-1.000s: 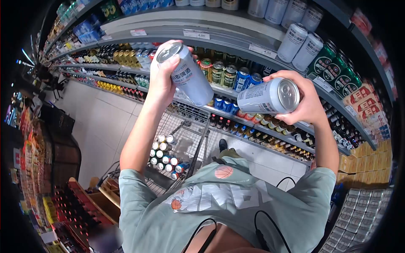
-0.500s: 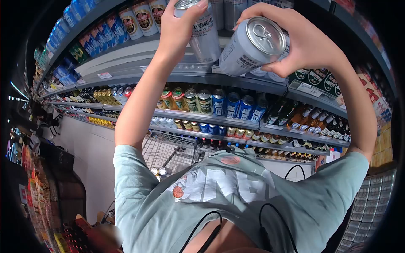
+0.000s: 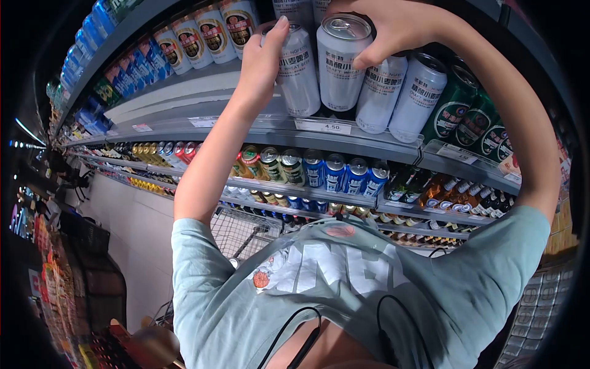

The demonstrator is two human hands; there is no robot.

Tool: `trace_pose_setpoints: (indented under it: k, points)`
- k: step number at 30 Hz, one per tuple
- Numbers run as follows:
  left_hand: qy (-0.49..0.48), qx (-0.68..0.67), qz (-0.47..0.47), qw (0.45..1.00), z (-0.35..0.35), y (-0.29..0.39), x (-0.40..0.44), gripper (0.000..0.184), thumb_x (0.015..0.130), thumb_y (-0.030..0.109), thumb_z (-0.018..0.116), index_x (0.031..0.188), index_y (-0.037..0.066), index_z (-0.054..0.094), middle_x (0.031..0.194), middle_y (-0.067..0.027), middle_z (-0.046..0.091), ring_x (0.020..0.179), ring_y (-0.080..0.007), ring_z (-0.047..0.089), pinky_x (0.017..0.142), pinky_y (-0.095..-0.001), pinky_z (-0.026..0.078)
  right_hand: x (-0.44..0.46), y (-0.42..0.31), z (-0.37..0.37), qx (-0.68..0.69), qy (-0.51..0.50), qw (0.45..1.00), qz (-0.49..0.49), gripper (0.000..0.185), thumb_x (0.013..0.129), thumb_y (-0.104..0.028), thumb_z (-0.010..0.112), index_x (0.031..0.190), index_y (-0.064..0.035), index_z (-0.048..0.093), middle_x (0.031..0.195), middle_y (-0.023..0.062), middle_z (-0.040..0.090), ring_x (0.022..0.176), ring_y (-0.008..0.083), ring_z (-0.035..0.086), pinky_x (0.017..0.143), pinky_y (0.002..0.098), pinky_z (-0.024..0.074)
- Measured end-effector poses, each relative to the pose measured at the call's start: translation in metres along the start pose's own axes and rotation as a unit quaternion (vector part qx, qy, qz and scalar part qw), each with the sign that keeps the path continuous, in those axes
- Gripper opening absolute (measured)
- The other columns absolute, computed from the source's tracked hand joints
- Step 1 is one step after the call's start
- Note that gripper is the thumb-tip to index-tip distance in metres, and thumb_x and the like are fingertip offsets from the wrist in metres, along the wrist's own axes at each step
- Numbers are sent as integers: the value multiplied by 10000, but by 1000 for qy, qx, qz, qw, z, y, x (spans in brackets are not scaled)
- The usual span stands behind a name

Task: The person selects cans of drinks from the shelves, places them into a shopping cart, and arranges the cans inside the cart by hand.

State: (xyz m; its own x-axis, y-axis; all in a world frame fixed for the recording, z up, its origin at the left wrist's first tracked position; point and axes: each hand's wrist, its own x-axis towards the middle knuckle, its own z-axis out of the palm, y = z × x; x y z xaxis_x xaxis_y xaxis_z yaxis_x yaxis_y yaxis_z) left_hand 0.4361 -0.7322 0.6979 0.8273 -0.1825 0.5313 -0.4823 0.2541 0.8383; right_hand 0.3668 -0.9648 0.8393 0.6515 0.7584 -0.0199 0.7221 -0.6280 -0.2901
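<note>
On the upper shelf (image 3: 246, 123), white beer cans with dark lettering stand in a row near the front edge. My left hand (image 3: 263, 58) is wrapped around the side of the leftmost beer can (image 3: 299, 80), thumb up by its lid. From above and the right, my right hand (image 3: 396, 31) grips a second beer can (image 3: 342, 74) near its top, which is upright. Just to its right stand two more white cans (image 3: 380, 92), and then dark green cans (image 3: 452, 101). Some fingers of both hands are hidden behind the cans.
A price tag (image 3: 322, 127) sits on the shelf edge below the cans. Lower shelves hold blue cans (image 3: 335, 172) and bottles (image 3: 442, 184). A wire shopping cart (image 3: 236, 230) stands below, by my left arm. White and gold cans (image 3: 212, 37) fill the upper left.
The right can went from tilted to upright, in line with the row. Both hands brought their cans down at the shelf front. My view shifted, showing more cans to the right.
</note>
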Motion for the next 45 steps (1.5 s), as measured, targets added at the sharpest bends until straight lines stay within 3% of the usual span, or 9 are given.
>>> trace_pose_setpoints:
  k: [4, 9, 13, 18, 21, 27, 40, 44, 45]
  points:
    - [-20, 11, -16, 1000, -2, -8, -1, 717, 941, 517, 658, 1353, -48, 494, 1207, -154, 628, 1120, -189, 595, 977, -331, 472, 10, 11, 1, -107, 28, 994, -25, 714, 731, -465, 828, 1186, 44, 619, 1072, 187, 681, 1017, 288, 644, 905, 379, 499]
    - [-32, 5, -43, 999, -2, -20, 1, 642, 956, 482, 645, 1310, -44, 542, 1206, -157, 628, 1122, -191, 593, 976, -328, 467, 23, 13, 2, -145, -73, 987, -5, 730, 727, -485, 817, 1168, 60, 616, 1092, 236, 675, 1019, 326, 649, 883, 394, 501]
    - [-32, 39, -39, 998, -7, -26, -1, 573, 975, 443, 625, 1283, -37, 571, 1155, -133, 653, 1072, -166, 605, 932, -309, 479, 25, 17, 10, -150, -43, 987, -40, 714, 732, -483, 815, 1163, 54, 627, 1074, 231, 686, 1010, 333, 659, 871, 403, 504]
    - [-10, 35, 13, 999, 3, -23, -5, 469, 997, 361, 610, 1261, -26, 592, 1049, -88, 688, 978, -120, 617, 865, -275, 484, 29, -1, -2, -116, -144, 981, 59, 704, 742, -467, 815, 1213, 24, 634, 1132, 223, 687, 1038, 321, 661, 873, 401, 504]
    - [-25, 35, 1, 999, 0, -24, -4, 440, 1014, 306, 588, 1298, -27, 548, 1141, -116, 667, 1049, -151, 618, 901, -295, 489, 24, -2, -6, -99, -119, 988, 24, 733, 764, -461, 799, 1249, 51, 600, 1166, 242, 673, 1066, 327, 652, 899, 393, 502]
    - [-7, 107, 76, 991, 4, -21, -4, 406, 1055, 302, 451, 1197, -38, 622, 1066, -102, 679, 978, -139, 598, 887, -297, 470, 31, -3, 4, -134, -122, 982, 52, 769, 863, -511, 725, 1321, 81, 544, 1224, 273, 651, 1131, 346, 634, 955, 388, 496]
    - [-13, 142, 100, 985, 1, -23, -3, 446, 1065, 370, 473, 1212, -23, 623, 1025, -128, 692, 961, -184, 619, 860, -321, 480, 33, -22, 7, -140, -135, 970, 143, 799, 893, -570, 679, 1333, 85, 550, 1253, 276, 650, 1149, 354, 640, 970, 385, 499]
    - [-36, 146, -11, 988, -11, -15, -8, 503, 1066, 397, 476, 1365, -5, 515, 1248, -120, 628, 1103, -170, 575, 934, -317, 458, 32, -22, 11, -172, -108, 968, 150, 837, 888, -583, 676, 1371, 84, 522, 1307, 285, 620, 1222, 356, 605, 1020, 378, 476]
    - [-17, 168, 97, 981, -14, -11, -12, 555, 1064, 422, 478, 1434, 10, 442, 1349, -113, 560, 1222, -154, 517, 1016, -306, 415, 34, -15, 13, -179, -100, 969, 140, 828, 889, -575, 676, 1372, 79, 524, 1309, 284, 620, 1223, 359, 604, 1024, 380, 474]
